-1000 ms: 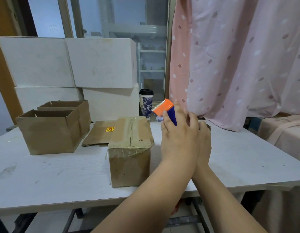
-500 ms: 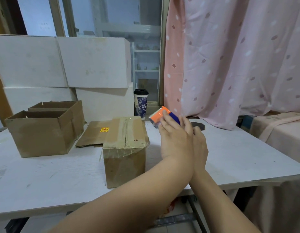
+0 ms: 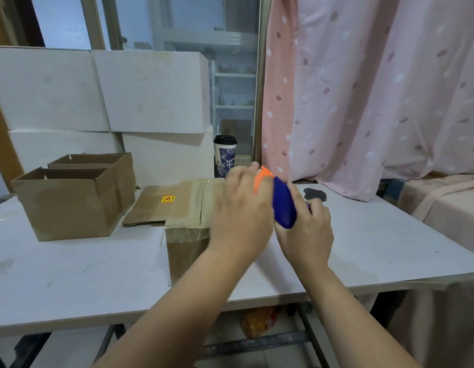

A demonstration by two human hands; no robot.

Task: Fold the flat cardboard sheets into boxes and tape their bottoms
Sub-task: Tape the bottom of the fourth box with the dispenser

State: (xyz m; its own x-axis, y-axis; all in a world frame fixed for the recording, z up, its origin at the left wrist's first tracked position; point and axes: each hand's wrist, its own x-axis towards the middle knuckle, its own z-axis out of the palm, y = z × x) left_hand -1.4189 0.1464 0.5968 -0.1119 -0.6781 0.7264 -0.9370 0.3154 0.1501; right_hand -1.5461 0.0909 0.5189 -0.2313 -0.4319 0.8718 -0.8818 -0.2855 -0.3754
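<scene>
- A person stands at the near edge of a white table; only bare forearms and hands show.
- Right hand is wrapped round the blue handle of a tape dispenser, fingers curled tight on it. The dispenser's orange head points up and to the left, held above the table.
- Left hand is blurred, raised just left of the dispenser, back of hand toward the viewer. Fingers are bent and reach the orange head; can't tell if they grip it or only touch.
- Taped box stands on the table centre, partly hidden behind the left hand & wrist. Clear tape runs along its top seam and down the near face.
- Flat cardboard sheet w/ a small yellow-and-red sticker lies just behind and left of the taped box, touching it.
- Two open boxes sit at the left of the table, one behind the other, flaps up, open tops facing up.
- White cartons are stacked at the far left, behind the open boxes.
- A paper cup w/ a black lid stands at the far edge, centre, by a window frame.
- Pink patterned curtain hangs at the far right.
- A small dark object lies on the table past the right hand; too unclear to name.
</scene>
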